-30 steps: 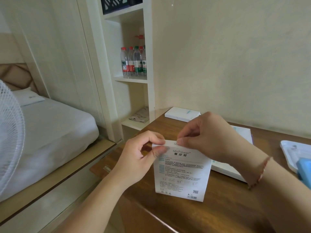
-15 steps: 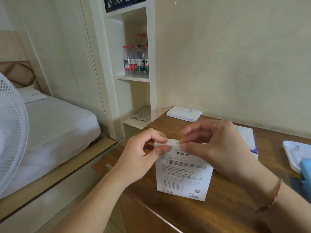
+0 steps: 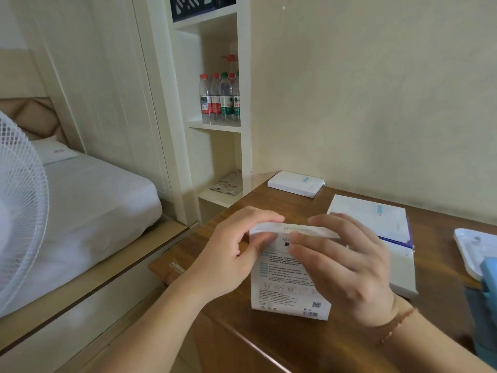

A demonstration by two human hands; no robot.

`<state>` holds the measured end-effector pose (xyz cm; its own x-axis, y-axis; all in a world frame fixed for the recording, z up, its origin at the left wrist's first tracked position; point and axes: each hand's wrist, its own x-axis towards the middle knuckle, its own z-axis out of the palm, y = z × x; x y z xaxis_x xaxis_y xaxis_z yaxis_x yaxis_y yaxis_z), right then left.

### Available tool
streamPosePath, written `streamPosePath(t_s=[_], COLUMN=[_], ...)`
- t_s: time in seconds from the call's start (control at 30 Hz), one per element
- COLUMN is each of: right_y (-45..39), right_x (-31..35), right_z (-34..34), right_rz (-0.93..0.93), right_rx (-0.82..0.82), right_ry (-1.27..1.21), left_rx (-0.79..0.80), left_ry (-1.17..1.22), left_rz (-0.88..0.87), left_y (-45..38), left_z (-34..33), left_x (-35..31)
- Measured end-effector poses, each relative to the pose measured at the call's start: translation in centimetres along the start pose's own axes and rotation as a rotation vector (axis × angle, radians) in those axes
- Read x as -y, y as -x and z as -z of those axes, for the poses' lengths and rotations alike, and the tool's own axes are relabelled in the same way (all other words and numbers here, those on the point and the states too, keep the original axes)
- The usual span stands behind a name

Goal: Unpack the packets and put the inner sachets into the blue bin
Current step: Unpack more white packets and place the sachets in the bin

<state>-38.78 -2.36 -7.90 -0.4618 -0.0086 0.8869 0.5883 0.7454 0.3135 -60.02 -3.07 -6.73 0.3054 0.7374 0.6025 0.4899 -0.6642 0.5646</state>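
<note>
- My left hand point(image 3: 228, 254) pinches the top left corner of the packet point(image 3: 289, 281), which stands upright on the wooden table point(image 3: 269, 343) in front of me
- The packet looks like thin, light card, stiff enough to stand; I judge the top flap point(image 3: 293, 229) the place to grip
- My right hand point(image 3: 347, 267) curls on that flap
- Sachets inside are hidden; only 1 blue edge point(image 3: 488, 281), cut off at right, may be the bin

- White mesh fan point(image 3: 18, 211), left edge.
- Bed point(image 3: 88, 200), white sheet, pillow point(image 3: 55, 152).
- Water bottles point(image 3: 219, 96) on a shelf point(image 3: 215, 126).
- Folded paper point(image 3: 227, 184) on the lower shelf.
</note>
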Motion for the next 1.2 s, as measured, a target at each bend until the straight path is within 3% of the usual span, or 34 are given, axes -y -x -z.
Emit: streamPosePath(t_s=[0.1, 0.27, 0.47, 0.53, 0.6, 0.67, 0.73, 0.87, 0.97, 1.07, 1.2], right_y=[0.5, 1.6, 2.1, 2.4, 2.9, 3.3, 3.1, 2.3, 4.0, 7.2, 9.0], right_x=[-0.3, -0.2, 0.4, 1.0, 1.7, 2.3, 2.4, 0.5, -1.2, -2.6, -3.7], right_z=[-0.2, -0.5, -0.4, -0.3, 0.2, 0.8, 1.3, 2.7, 2.2, 0.6, 0.0], right_rz=[0.075, 0.061, 0.009, -0.126, -0.426, -0.78, -0.923, -0.694, -0.543, -0.554, -0.681], right_rx=[0.045, 0.1, 0.126, 0.053, -0.037, -0.038, -0.006, -0.091, 0.131, 0.304, 0.436], right_ry=[0.02, 0.033, -0.102, -0.184, -0.273, -0.45, -0.499, 0.031, 0.423, 0.55, 0.545], left_rx=[0.058, 0.114, 0.057, 0.037, -0.051, -0.199, -0.264, -0.259, -0.1, 0.221, 0.303], left_ry=[-0.098, -0.121, -0.064, -0.033, 0.102, 0.238, 0.299, 0.193, -0.076, -0.207, -0.265], left_rz=[-0.108, -0.132, -0.021, -0.019, 0.036, 0.081, 0.083, 0.015, 0.01, 0.08, 0.126], left_y=[-0.2, -0.5, -1.6, -1.9, -2.0, -2.1, -2.4, -4.1, -6.6, -8.2, -9.4], left_z=[0.1, 0.3, 0.2, 0.0, -0.1, -0.5, -1.3, -2.9, -4.8, -8.3, -11.6], left_x=[0.3, 0.6, -0.9, -1.3, -1.7, -1.4, -0.8, 1.0, 2.8, 4.1, 6.3])
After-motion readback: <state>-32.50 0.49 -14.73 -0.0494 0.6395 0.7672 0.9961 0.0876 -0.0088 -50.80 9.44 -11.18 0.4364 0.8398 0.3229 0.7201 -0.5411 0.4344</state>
